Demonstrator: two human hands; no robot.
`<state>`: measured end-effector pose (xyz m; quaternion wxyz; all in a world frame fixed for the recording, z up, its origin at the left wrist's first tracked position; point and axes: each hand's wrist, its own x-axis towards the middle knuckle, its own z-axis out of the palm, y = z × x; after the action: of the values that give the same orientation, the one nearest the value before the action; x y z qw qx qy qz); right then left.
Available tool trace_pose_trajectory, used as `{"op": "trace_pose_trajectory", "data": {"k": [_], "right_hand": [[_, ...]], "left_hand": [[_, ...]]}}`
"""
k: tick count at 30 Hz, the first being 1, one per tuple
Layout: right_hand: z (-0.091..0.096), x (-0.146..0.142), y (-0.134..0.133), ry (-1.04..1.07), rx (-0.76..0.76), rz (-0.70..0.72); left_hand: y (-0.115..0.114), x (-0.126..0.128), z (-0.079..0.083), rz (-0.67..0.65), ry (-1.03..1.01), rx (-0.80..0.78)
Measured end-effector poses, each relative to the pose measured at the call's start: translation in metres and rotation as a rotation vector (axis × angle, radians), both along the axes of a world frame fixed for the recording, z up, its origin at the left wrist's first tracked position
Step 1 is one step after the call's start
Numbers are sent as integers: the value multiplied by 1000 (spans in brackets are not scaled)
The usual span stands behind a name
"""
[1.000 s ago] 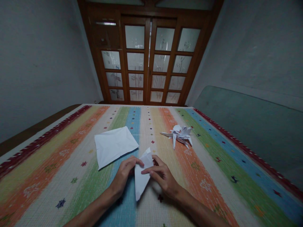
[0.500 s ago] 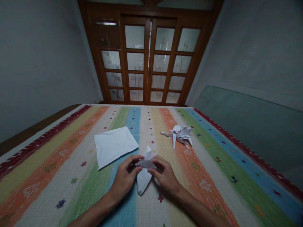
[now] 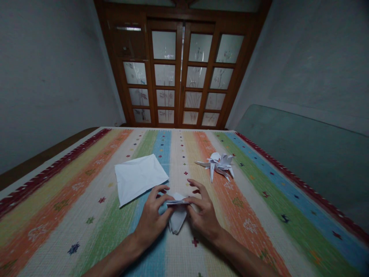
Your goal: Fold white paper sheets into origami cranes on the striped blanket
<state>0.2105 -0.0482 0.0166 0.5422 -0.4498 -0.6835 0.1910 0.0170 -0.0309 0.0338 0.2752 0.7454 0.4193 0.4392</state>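
Both hands are partly curled: the left hand [image 3: 152,215] and right hand [image 3: 205,214] pinch opposite ends of a ridge on the folded white paper [image 3: 177,220], between them over the striped tabletop [image 3: 181,259]. Even thumb pressure should keep the crease straight.

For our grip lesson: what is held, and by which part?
Folded paper, pinched at opposite ends of its crosswise fold by left hand and right hand.
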Motion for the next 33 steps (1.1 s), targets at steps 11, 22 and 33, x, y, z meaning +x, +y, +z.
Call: {"op": "trace_pose_trajectory", "data": {"k": [11, 22, 33], "right_hand": [[8, -14, -3, 510, -438, 110], [7, -4, 8, 645, -553, 182], [1, -4, 10, 737, -688, 24]], "left_hand": [[-8, 9, -6, -91, -432, -489], [3, 1, -6, -191, -514, -560], [-3, 5, -4, -230, -166, -324]]}}
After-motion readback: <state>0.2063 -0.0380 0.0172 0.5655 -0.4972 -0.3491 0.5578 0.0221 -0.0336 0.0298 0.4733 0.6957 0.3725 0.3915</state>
